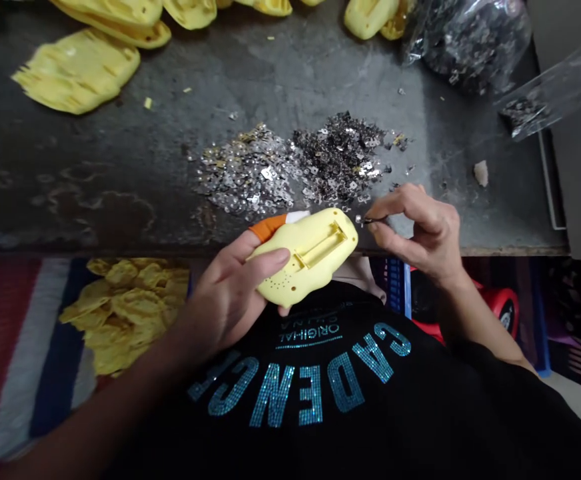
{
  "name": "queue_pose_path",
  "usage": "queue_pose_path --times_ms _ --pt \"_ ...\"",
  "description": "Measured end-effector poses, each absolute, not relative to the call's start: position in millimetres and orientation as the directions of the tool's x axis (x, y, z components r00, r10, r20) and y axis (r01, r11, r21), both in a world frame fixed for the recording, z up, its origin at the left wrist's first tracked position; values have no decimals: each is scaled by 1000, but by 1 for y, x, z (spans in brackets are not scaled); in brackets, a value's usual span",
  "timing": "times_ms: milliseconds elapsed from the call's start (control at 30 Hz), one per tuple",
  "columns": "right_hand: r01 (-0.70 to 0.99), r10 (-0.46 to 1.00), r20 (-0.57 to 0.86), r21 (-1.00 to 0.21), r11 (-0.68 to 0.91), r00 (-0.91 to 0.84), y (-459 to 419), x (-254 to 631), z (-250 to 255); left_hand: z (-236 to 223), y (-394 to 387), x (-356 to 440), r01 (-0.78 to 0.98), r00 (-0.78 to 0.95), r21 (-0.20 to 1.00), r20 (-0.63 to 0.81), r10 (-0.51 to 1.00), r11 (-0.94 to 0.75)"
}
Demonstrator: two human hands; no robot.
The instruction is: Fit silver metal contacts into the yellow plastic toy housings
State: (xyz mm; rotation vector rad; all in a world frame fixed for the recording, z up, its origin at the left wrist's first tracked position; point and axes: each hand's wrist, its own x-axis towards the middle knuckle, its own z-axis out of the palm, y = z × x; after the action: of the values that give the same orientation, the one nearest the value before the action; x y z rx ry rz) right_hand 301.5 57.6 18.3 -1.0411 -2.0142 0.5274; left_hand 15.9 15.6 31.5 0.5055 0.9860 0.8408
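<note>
My left hand (238,283) is wrapped round a yellow plastic shell (280,267) with a long battery slot, small screw holes and a patch of speaker holes. The thumb lies on top of it, and a finger with an orange and white covering is behind its far edge. My right hand (418,230) pinches a small metal battery contact (363,220) between thumb and forefinger, just right of the shell's end and apart from it. Beyond the shell lie a pile of silvery flat metal contacts (250,173) and a darker pile of metal contacts (343,157), touching side by side.
Several yellow shells (80,70) lie along the far side of the dark table (170,220). Clear bags of metal parts (475,47) stand at the far right. A small whitish lump (481,173) sits nearer. Below the table edge, more yellow pieces (135,307) are heaped at left.
</note>
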Motion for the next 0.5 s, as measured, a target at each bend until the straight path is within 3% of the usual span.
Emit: queue_pose_path --times_ms 200,500 --pt "415 694 570 -555 720 -440 63 276 20 42 4 16 -343 212 760 -510 833 552" --pt "541 611 559 -312 781 -560 55 264 34 39 0 8 -248 178 820 -485 856 516"
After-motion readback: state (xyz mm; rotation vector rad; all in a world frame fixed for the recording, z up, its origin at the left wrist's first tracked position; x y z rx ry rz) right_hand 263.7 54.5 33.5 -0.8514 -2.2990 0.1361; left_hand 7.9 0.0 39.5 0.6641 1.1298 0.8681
